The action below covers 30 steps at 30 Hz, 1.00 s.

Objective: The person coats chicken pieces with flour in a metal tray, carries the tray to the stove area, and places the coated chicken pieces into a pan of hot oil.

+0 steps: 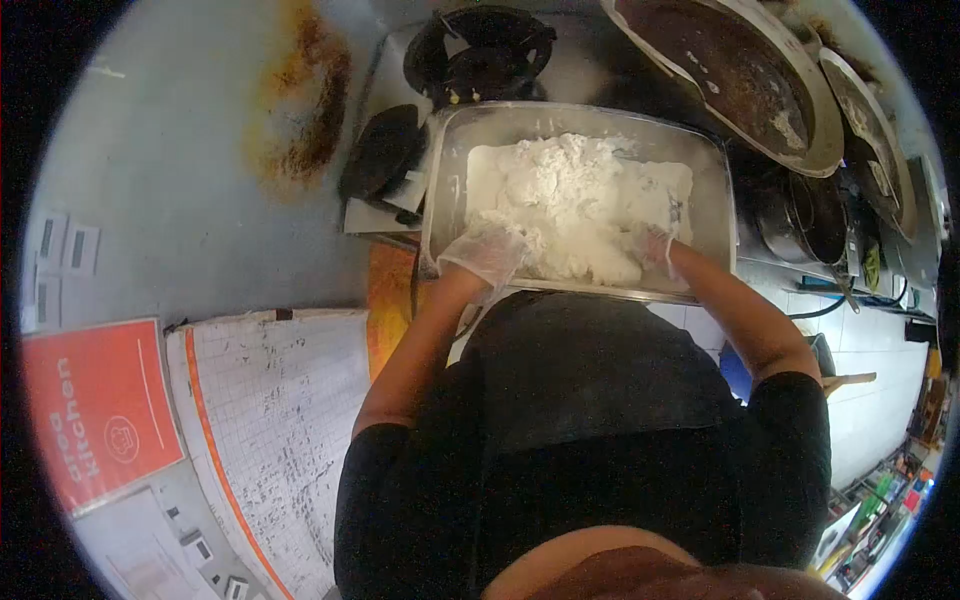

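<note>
A rectangular metal tray point(713, 165) holds a heap of white, flour-like powder point(570, 185), lumpy at the top. My left hand point(485, 252), in a loose clear plastic glove, reaches over the near left rim, its fingertips sunk in the powder. On the near right side, my right hand point(655, 245) wears a similar clear glove and presses into the powder by the tray wall. Powder covers the fingers of both hands, so their shape is hidden. Anything lying under the powder cannot be seen.
Black burner grates point(480, 55) stand behind the tray, and a dark pan-like piece point(385, 150) is at its left. Large round pans point(740, 75) lean at the back right above a metal pot point(800, 220). A marked paper chart point(275, 430) hangs on the left wall.
</note>
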Available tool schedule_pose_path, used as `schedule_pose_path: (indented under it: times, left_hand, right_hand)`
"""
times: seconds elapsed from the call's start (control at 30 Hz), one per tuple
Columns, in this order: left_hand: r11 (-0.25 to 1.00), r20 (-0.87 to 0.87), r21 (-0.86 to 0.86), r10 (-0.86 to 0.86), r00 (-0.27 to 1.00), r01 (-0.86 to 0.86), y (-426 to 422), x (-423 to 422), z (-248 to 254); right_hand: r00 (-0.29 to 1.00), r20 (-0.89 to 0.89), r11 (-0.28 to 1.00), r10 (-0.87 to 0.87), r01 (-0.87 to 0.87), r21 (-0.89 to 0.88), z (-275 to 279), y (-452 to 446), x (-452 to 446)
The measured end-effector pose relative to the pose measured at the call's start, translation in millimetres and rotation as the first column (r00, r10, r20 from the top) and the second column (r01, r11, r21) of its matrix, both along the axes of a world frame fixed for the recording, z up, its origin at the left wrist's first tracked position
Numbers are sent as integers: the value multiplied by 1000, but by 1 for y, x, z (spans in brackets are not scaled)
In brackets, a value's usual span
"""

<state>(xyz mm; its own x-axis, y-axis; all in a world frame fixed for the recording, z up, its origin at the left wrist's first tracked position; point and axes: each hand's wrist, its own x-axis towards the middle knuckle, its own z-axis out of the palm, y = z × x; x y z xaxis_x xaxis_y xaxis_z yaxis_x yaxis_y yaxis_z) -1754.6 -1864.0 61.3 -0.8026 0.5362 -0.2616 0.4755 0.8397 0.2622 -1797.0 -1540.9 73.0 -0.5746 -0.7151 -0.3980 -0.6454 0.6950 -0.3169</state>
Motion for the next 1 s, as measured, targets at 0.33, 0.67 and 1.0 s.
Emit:
schedule_pose_path:
  times: [0.33, 0.67, 1.0]
  left_hand:
    - [974, -147, -89, -220, 964, 209, -7, -7, -23]
    - [995, -43, -86, -51, 998, 47, 19, -19, 56]
    - [891, -184, 451, 46, 982, 43, 46, -57, 8]
  right_hand:
    - [1000, 4, 1000, 17, -17, 15, 13, -7, -3]
    - [955, -287, 950, 74, 20, 310, 11, 29, -30]
    - [884, -461, 985, -73, -7, -170, 28, 10, -35]
